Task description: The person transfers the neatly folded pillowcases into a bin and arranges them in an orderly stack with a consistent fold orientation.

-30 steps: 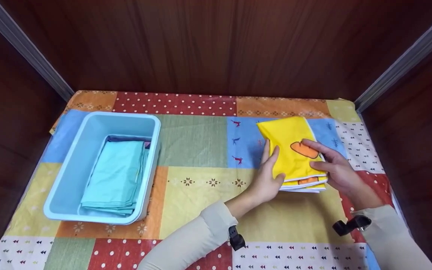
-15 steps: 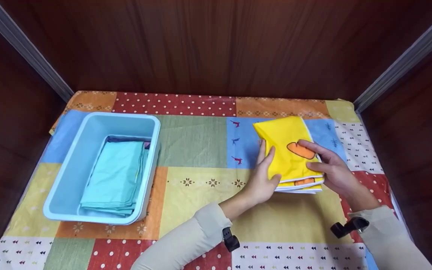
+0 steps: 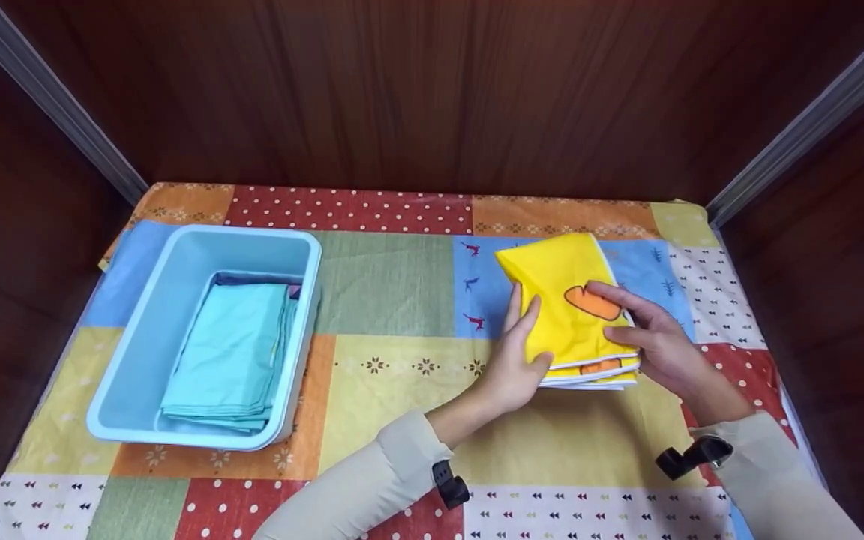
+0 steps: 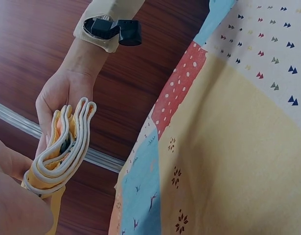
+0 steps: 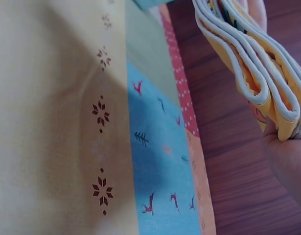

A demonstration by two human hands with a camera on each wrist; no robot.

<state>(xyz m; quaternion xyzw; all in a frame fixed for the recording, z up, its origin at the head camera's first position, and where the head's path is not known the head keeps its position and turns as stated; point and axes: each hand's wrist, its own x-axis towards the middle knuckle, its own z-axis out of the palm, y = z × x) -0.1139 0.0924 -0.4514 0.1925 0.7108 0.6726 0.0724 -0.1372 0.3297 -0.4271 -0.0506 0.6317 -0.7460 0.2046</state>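
A folded yellow cloth (image 3: 559, 322) with white edging and an orange carrot-like print is held up off the table between both hands. My left hand (image 3: 511, 367) grips its left side, thumb on top and fingers along the edge. On the right side my right hand (image 3: 661, 341) pinches it, with thumb and fingers over the print. Both wrist views show the stacked layers of the folded cloth (image 4: 62, 152) edge-on, and its shadow falls on the tablecloth below. The undersides of the fingers are hidden by the cloth in the head view.
A light blue plastic bin (image 3: 128, 360) stands on the left of the table. Inside it lie folded turquoise cloths (image 3: 226, 352), with a dark purple one partly beneath. The patchwork tablecloth (image 3: 394, 285) covers the table, and dark wood panels (image 3: 417, 90) enclose the back and sides.
Both hands have moved slightly to the left, carrying the folded yellow cloth with them. The grip looks the same, and the bin has not moved.
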